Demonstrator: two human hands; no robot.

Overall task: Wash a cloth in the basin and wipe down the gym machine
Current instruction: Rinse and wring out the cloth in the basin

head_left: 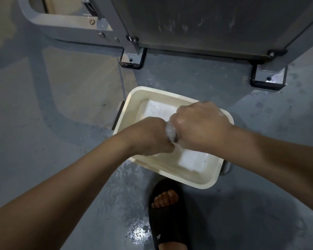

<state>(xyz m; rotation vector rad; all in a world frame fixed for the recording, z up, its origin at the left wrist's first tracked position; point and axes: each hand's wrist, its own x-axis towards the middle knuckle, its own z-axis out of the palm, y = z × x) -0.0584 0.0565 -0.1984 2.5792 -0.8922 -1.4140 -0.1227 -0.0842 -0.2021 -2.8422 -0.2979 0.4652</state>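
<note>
A cream rectangular basin (pixel 134 98) sits on the grey floor and holds soapy water. Above it, my left hand (pixel 150 136) and my right hand (pixel 199 125) are fisted side by side around a small wet, foamy cloth (pixel 171 132). Only a sliver of the cloth shows between the fists; the rest is hidden inside them. The gym machine (pixel 197 24) stands just behind the basin, its dark panel streaked and smeared.
The machine's grey frame (pixel 67 20) runs to the upper left, and two bolted feet (pixel 132 58) (pixel 267 76) rest on the floor. My foot in a black slide sandal (pixel 167 213) is right in front of the basin. Water lies on the floor (pixel 137 231) around it.
</note>
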